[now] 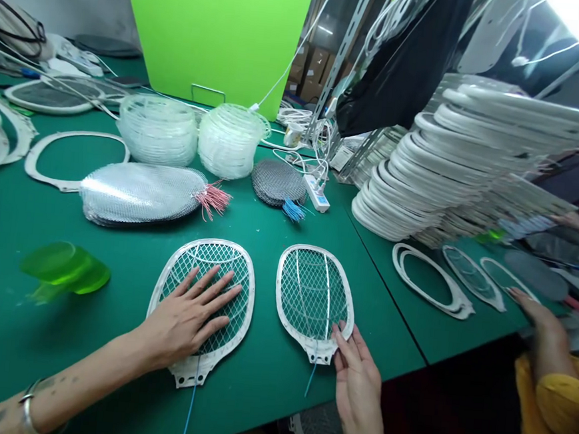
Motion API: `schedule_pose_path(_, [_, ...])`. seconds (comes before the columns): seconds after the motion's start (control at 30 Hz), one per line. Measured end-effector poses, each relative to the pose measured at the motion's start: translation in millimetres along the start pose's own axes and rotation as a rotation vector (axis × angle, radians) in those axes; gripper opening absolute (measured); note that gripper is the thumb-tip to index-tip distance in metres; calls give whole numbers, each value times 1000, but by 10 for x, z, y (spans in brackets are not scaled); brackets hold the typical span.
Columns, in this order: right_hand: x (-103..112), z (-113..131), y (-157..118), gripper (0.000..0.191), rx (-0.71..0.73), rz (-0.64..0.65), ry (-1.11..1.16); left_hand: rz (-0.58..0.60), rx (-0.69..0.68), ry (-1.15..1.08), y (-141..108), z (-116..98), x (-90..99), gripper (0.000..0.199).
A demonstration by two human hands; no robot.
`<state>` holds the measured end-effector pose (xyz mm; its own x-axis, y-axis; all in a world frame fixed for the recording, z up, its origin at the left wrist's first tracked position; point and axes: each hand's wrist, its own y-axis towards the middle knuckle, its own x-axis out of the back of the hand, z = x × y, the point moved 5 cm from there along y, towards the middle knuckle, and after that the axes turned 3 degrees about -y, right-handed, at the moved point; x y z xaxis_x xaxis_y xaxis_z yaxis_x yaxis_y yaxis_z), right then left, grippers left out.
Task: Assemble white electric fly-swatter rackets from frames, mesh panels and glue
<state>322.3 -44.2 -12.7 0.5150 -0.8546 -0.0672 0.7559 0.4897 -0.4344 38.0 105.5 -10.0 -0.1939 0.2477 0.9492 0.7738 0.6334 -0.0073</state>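
My left hand (181,325) lies flat, fingers spread, on the mesh of a white racket head (241,273). A blue wire (191,403) runs from that head's neck toward the table's front edge. To the right is a second white racket head (308,295) with metal mesh and a shorter blue wire (310,381) at its neck. My right hand (360,383) grips this one by the lower right rim, thumb on top and the other fingers partly hidden beneath. Both heads lie on the green table (266,389).
Behind sit mesh sheets with red wires (141,192), dark mesh sheets with blue wires (278,183), and two stacks of translucent rings (156,129) (230,140). Green translucent pieces (67,268) lie left. White frames (439,162) pile high at right, near a co-worker's hand (537,313).
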Motion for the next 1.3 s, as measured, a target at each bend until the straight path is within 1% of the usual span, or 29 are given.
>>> schedule_pose_path(0.1, [44, 11, -32, 93, 78, -16, -79, 18, -14, -5, 24, -14, -48, 59])
schedule_pose_path(0.17, [68, 37, -51, 97, 129, -11, -124, 29, -23, -36, 30, -15, 3, 58])
schedule_pose_path(0.23, [88, 47, -49, 97, 133, 4, -145, 30, -11, -103, 26, -3, 106, 56])
schedule_pose_path(0.27, [101, 47, -39, 97, 125, 6, -148, 12, 15, -144, 17, 18, 170, 54])
schedule_pose_path(0.33, [125, 47, -10, 96, 116, 6, -147, -70, 111, -210, -29, 95, 297, 52])
schedule_pose_path(0.4, [138, 49, 23, 94, 120, 11, -144, -151, 197, -219, -113, 175, 368, 52])
schedule_pose_path(0.43, [140, 50, 36, 93, 122, 13, -139, -157, 208, -198, -157, 194, 365, 53])
schedule_pose_path(0.47, [139, 53, 47, 92, 125, 15, -132, -138, 193, -167, -198, 195, 337, 54])
schedule_pose_path(0.53, [130, 61, 57, 88, 118, 11, -126, -70, 115, -96, -262, 158, 234, 57])
schedule_pose_path(0.6, [116, 70, 55, 85, 98, 9, -134, -38, 62, -51, -300, 120, 132, 60])
schedule_pose_path(0.73, [104, 89, 9, 80, 70, 5, -187, -73, 82, -54, -303, 95, 46, 57])
schedule_pose_path(0.8, [121, 124, -51, 76, 137, -41, -251, -78, 100, -68, -294, 83, 50, 55])
schedule_pose_path(0.87, [98, 197, -157, 66, 309, -66, -345, -75, 103, -86, -292, 58, 77, 54])
schedule_pose_path(0.9, [51, 235, -225, 60, 416, -49, -407, -73, 100, -99, -294, 42, 97, 53])
schedule_pose_path(0.93, [-24, 263, -296, 52, 518, -4, -478, -74, 96, -119, -296, 27, 122, 53])
schedule_pose_path(0.97, [-129, 273, -365, 46, 605, 72, -559, -80, 100, -144, -298, 20, 151, 52])
schedule_pose_path(1.03, [-411, 233, -479, 37, 736, 289, -745, -116, 136, -190, -301, 44, 213, 48])
schedule_pose_path(1.07, [-576, 186, -523, 37, 792, 416, -840, -147, 166, -196, -302, 80, 242, 47])
schedule_pose_path(1.13, [-911, 61, -579, 43, 911, 640, -1019, -208, 222, -150, -308, 186, 273, 48])
schedule_pose_path(1.17, [-1067, -6, -584, 49, 968, 712, -1101, -227, 244, -103, -312, 250, 267, 52])
schedule_pose_path(1.23, [-1337, -139, -556, 66, 1044, 796, -1259, -231, 277, -5, -321, 375, 207, 61])
schedule_pose_path(1.3, [-1523, -253, -503, 78, 1062, 839, -1404, -219, 296, 53, -333, 460, 108, 67])
